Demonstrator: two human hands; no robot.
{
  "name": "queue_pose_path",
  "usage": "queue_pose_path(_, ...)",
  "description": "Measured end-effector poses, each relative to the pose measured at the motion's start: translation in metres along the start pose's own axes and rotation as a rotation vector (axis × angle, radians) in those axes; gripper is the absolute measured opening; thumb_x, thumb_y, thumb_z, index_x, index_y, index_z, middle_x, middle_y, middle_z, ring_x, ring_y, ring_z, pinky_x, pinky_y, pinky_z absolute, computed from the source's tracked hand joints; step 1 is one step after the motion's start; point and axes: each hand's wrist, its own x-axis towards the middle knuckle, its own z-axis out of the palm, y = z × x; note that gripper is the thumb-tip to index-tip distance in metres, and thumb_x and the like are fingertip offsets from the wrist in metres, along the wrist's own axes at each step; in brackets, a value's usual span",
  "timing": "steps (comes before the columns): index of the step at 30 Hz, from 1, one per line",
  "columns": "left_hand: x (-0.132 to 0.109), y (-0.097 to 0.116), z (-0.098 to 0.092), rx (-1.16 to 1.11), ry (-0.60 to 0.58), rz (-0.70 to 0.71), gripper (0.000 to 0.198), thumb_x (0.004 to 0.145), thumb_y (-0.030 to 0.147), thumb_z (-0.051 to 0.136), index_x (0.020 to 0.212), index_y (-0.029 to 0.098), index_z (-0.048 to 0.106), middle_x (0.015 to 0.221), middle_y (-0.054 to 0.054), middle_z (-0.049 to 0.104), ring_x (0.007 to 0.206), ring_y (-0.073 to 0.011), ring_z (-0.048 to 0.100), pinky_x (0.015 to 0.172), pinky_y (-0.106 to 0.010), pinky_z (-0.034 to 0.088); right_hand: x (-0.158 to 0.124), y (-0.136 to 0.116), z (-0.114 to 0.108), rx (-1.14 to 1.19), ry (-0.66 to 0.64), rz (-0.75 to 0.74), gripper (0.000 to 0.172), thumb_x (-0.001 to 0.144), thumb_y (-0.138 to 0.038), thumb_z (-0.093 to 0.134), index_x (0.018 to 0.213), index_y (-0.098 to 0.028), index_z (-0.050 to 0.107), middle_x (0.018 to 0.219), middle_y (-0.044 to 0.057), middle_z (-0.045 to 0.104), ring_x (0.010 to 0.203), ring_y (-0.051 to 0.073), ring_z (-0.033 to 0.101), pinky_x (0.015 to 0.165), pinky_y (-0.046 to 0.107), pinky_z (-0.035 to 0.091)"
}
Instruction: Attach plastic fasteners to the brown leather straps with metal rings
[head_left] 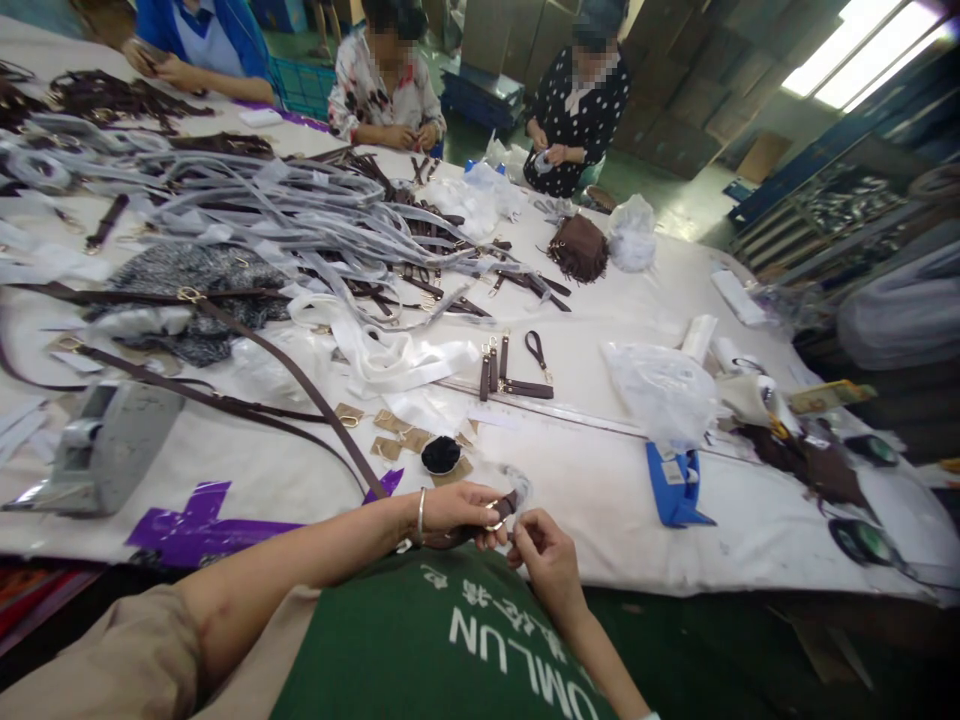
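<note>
Close to my body at the table's front edge, my left hand (469,510) is closed around a dark brown leather strap (508,504) with gold-coloured metal hardware. A wisp of clear plastic wrap (517,482) shows at the strap's upper end. Just right of it, my right hand (546,560) has its thumb and fingers pinched together near the strap; what lies between the fingertips is hidden. Beyond my left hand sit a round black object (441,455) and several small brown tags (386,448). A long brown strap (300,370) runs from the left toward my left forearm.
A tape dispenser (124,450) stands at left, near purple tape (214,525). Grey-wrapped straps (300,215) pile up behind. Short brown straps (493,368) lie mid-table. A blue holder (675,485) and plastic bag (664,390) are at right. Several people work across the table (600,495).
</note>
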Motion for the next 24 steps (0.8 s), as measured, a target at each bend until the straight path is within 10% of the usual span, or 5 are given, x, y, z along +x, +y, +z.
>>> queue_pose_path(4,-0.007,-0.005,0.006,0.091,0.09,-0.068,0.046,0.077,0.056,0.054,0.09,0.012,0.05,0.072,-0.006,0.063,0.051,-0.0108,0.054,0.049,-0.021,0.039,-0.009,0.0,-0.002,-0.066,-0.019,-0.079,0.014,0.083,-0.031,0.054,0.075,-0.02,0.05,0.054,-0.003,0.055,0.047,0.014,0.055,0.047,0.023,0.045)
queue_pose_path(9,-0.007,-0.003,0.029,1.148,0.4,-0.024,0.034,0.086,0.046,0.041,0.078,0.015,0.054,0.065,-0.007,0.061,0.06,-0.0185,0.059,0.058,-0.028,0.043,-0.014,-0.001,-0.005,-0.088,0.028,-0.099,0.013,0.083,-0.03,0.053,0.075,-0.02,0.05,0.053,-0.005,0.05,0.045,0.012,0.052,0.045,0.022,0.041)
queue_pose_path(12,-0.005,0.0,0.039,1.47,0.362,-0.005,0.027,0.087,0.038,0.04,0.085,0.015,0.054,0.073,-0.01,0.062,0.068,-0.0233,0.061,0.062,-0.031,0.044,-0.016,0.001,-0.008,-0.115,-0.023,-0.141,0.013,0.083,-0.028,0.052,0.073,-0.02,0.05,0.053,-0.005,0.05,0.045,0.012,0.051,0.045,0.022,0.039)
queue_pose_path(20,0.002,-0.01,0.049,0.712,0.208,0.032,0.02,0.09,0.031,0.035,0.091,0.016,0.049,0.067,0.001,0.06,0.053,-0.0104,0.053,0.052,-0.02,0.041,-0.031,-0.002,-0.016,-0.199,-0.045,-0.244,0.01,0.08,-0.025,0.052,0.071,-0.02,0.052,0.061,-0.002,0.051,0.052,0.013,0.049,0.051,0.024,0.04)
queue_pose_path(24,0.005,-0.008,0.055,1.018,0.326,0.09,0.026,0.089,0.037,0.039,0.086,0.017,0.056,0.069,-0.002,0.062,0.063,-0.0132,0.056,0.059,-0.022,0.04,-0.039,-0.002,-0.017,-0.212,-0.041,-0.241,0.016,0.082,-0.028,0.052,0.068,-0.02,0.05,0.058,-0.003,0.047,0.051,0.013,0.046,0.051,0.025,0.038)
